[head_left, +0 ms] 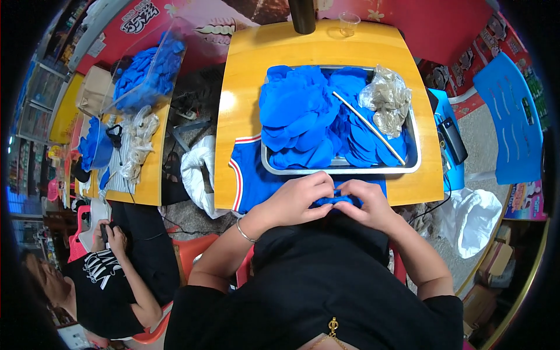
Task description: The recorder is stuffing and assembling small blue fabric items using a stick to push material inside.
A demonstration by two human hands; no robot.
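Note:
My left hand (303, 198) and my right hand (368, 204) meet at the table's near edge, close to my body. Between them they pinch a small bunched piece of blue fabric (338, 200), fingers closed round both its ends. Just beyond them a metal tray (344, 170) holds piles of flat, rounded blue fabric pieces (297, 111). A thin pale stick (370, 128) lies slantwise over these piles. Crumpled clear plastic (385, 99) sits at the tray's right end. Under the tray and my hands spreads a blue cloth (254, 166) with red and white trim.
A dark cylinder (302, 16) and a clear cup (349, 24) stand at the table's far edge. To the left, another table (153, 169) carries a clear bin (149, 70) of blue pieces. A seated person (105, 286) holds a phone there. A blue chair (513, 116) stands right.

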